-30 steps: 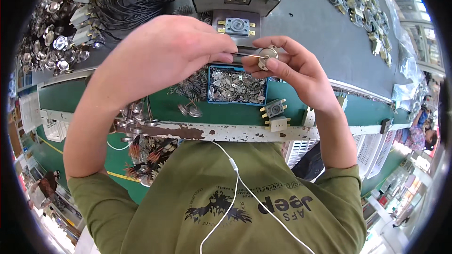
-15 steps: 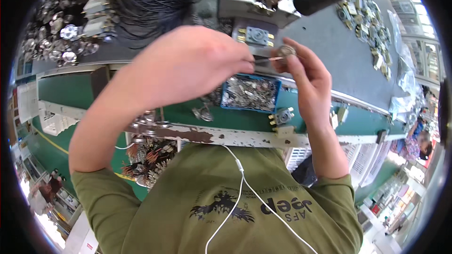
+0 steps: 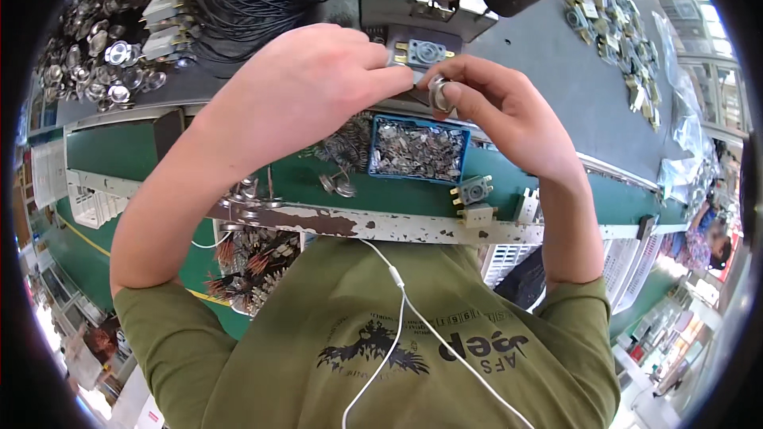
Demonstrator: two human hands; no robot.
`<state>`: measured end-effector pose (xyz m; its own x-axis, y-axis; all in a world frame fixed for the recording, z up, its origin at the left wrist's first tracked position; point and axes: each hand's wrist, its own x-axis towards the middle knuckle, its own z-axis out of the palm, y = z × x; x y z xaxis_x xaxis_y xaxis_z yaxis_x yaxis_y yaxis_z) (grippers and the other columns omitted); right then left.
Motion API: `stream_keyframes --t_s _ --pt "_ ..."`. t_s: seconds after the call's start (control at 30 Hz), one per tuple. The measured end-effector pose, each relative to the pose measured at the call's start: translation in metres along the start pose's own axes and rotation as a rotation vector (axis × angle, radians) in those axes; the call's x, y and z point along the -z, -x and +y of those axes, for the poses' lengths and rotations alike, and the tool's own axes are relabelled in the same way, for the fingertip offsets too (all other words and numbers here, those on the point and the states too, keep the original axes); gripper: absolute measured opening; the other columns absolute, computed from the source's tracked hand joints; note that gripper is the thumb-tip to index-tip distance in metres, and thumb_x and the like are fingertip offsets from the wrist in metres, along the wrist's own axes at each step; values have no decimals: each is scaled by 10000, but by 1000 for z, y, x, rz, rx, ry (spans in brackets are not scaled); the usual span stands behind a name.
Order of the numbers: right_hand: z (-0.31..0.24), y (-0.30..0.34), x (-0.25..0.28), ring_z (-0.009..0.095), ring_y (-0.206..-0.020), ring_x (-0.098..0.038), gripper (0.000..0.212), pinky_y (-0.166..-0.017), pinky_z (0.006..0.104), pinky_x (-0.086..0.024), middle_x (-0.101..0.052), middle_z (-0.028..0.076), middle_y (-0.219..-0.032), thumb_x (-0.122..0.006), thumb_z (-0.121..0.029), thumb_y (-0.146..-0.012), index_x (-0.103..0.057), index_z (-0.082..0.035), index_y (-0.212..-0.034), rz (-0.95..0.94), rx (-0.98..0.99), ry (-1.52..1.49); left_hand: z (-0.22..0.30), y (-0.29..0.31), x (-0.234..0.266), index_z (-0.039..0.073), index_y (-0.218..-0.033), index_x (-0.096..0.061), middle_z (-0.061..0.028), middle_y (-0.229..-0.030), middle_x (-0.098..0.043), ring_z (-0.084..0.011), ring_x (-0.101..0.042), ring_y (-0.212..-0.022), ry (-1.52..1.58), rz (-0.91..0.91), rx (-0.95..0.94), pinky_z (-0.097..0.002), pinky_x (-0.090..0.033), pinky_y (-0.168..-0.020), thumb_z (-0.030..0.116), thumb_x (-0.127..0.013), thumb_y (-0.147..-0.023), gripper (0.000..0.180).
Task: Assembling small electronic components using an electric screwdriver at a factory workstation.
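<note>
right hand (image 3: 517, 119) pinches round metal part (image 3: 438, 96) between thumb and fingers | part: far of blue tray (image 3: 466, 155), just right of left hand (image 3: 318, 75) | left fingers bunched, pinch hidden, can't tell | best: steady part, work gently

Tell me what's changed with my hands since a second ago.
Your left hand has moved closer to the round metal part in your right hand. That part has turned from facing up to nearly edge-on, and the wire your left hand held against it is out of sight. No release shows. Your right hand still grips the part; the blue tray and grey switch stayed put.
</note>
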<state>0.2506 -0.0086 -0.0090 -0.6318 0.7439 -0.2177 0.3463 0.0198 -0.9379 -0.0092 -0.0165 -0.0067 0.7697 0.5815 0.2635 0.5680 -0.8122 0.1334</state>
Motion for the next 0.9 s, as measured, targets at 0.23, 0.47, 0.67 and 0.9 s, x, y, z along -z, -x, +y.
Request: stream_keyframes --t_s 0.23,0.47,0.67,0.9 --pt "12 29 -33 134 -1042 -665 404 -954 283 -530 -714 95 -1126 -699 5 -975 -607 55 -1365 361 155 -14 8 -6 -10 73 -907 -650 -56 -791 -559 -260 -605 -741 208 141 65 -382 -501 -657 136 -763 -832 149" --pt "6 12 -14 130 -978 -671 363 -909 293 -543 -734 88 -1126 -707 -33 -967 -663 5 -1325 146 100 138 8 -4 -17 97 -797 -598 -28 -704 -569 -237 -647 -732 52 84 14 -371 -519 -635 321 -742 -882 280" --pt "21 20 -9 194 -1003 -708 382 -892 348 -560 -733 121 -1179 -718 -71 -953 -658 -18 -1327 159 81 182 18 -5 -8 98 -913 -660 -24 -750 -605 -228 -659 -777 154 -37 131 -372 -523 -667 307 -733 -889 223" --pt "56 6 -20 388 -1162 -637 565 -972 446 -539 -621 157 -1360 -779 -63 -846 -606 -98 -1383 527 304 758 18 4 -12 165 -1229 -718 -29 -862 -620 -234 -650 -811 336 -143 7 -382 -521 -725 255 -783 -830 414"
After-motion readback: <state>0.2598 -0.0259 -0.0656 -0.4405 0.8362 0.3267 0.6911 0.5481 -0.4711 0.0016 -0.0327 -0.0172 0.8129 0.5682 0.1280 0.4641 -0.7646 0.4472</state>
